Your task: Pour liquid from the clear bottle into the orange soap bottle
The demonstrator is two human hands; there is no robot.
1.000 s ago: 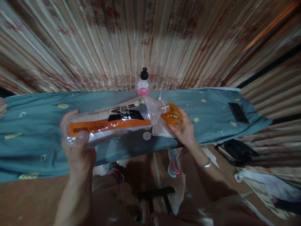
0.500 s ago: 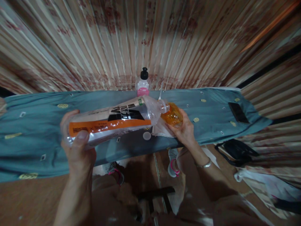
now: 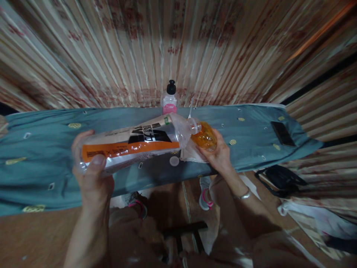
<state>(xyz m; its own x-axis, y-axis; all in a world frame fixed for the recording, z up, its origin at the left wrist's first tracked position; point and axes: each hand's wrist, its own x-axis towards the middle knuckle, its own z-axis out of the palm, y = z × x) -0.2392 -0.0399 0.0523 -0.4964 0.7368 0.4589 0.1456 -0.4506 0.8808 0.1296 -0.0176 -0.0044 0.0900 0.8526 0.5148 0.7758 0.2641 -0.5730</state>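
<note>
My left hand [image 3: 93, 163] is closed round the base of a big clear plastic bottle [image 3: 134, 143] with an orange, white and black label. The bottle lies nearly on its side, its uncapped mouth pointing right. At that mouth is a small clear container of orange liquid [image 3: 205, 137], gripped from the right by my right hand [image 3: 219, 152]. Whether the two rims touch I cannot tell. Under the container lies a crumpled whitish sheet [image 3: 192, 153], partly hidden. A round whitish cap [image 3: 174, 161] sits on the cloth below the bottle's neck.
A pump bottle [image 3: 170, 98] with a black top and pink label stands at the back edge. Blue-green patterned cloth [image 3: 251, 137] covers the narrow table; a dark phone [image 3: 282, 133] lies at its right. Pleated curtain [image 3: 178, 48] hangs behind. A black bag [image 3: 281, 178] rests lower right.
</note>
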